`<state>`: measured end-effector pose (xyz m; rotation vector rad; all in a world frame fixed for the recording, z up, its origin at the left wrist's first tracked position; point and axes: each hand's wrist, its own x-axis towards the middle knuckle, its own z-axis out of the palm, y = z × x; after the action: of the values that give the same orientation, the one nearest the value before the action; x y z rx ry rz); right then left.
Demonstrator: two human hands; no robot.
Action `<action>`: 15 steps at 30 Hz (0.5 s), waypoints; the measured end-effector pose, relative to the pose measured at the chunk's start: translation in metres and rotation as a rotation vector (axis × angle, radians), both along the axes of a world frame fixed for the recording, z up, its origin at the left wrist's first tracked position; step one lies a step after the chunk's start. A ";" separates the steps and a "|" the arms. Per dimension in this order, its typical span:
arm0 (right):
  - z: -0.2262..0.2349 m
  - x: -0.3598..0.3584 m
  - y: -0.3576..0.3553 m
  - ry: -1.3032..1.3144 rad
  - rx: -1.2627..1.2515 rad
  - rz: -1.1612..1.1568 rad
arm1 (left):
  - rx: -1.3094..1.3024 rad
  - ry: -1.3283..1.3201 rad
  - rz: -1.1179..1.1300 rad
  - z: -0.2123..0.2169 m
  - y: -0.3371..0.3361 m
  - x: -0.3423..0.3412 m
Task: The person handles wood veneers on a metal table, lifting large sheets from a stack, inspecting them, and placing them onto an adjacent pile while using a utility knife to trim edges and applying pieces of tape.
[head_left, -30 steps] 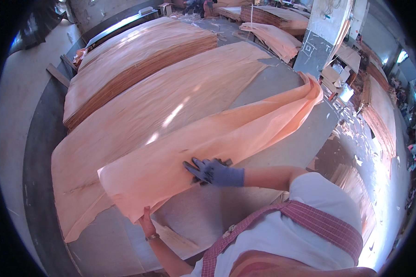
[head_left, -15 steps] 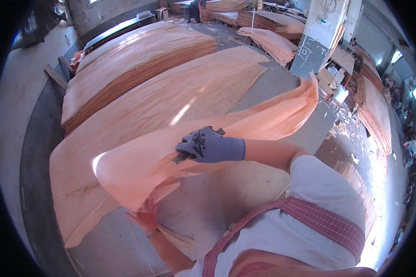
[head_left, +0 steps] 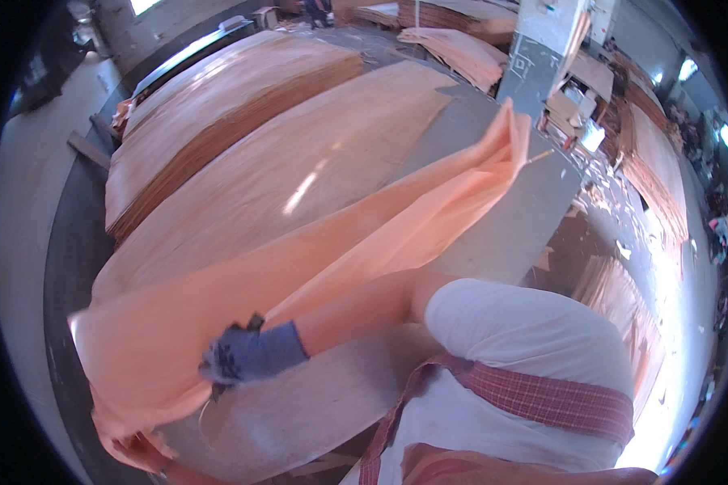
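A thin, pinkish-orange wood veneer sheet (head_left: 194,299) stretches across the table in front of me, its far right end bunched into folds. At the lower left, my bare left hand (head_left: 141,450) grips the sheet's near left corner, its fingers partly covered by the veneer. My right hand (head_left: 255,353), in a blue-grey glove, is closed around a dark flat tool (head_left: 256,322) that pokes out above and below the fist. That fist rests against the sheet's near edge; whether it pinches the veneer too, I cannot tell. Beneath lies another broad veneer sheet (head_left: 299,153).
Behind stands a long, thick veneer stack (head_left: 243,121). Grey table surface (head_left: 493,218) shows at the right. A pillar (head_left: 534,65) rises at the back, with more stacks (head_left: 651,153) along the right and scraps littering the floor. A person (head_left: 317,12) is far off.
Both hands have moved left and toward me, drawing the pinkish-orange veneer sheet along. Its folded far end has shifted left, and its left edge now reaches further over the sheet below.
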<state>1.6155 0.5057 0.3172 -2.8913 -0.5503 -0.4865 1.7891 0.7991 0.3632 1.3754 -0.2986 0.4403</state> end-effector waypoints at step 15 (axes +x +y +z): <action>-0.195 -0.401 -0.345 -0.022 0.181 -0.755 | 0.319 0.576 0.299 -0.234 -0.080 -0.105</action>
<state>1.2140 0.1603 0.1218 -2.8235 0.5898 -0.6107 1.6838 0.7187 0.1294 1.8020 0.3274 0.2274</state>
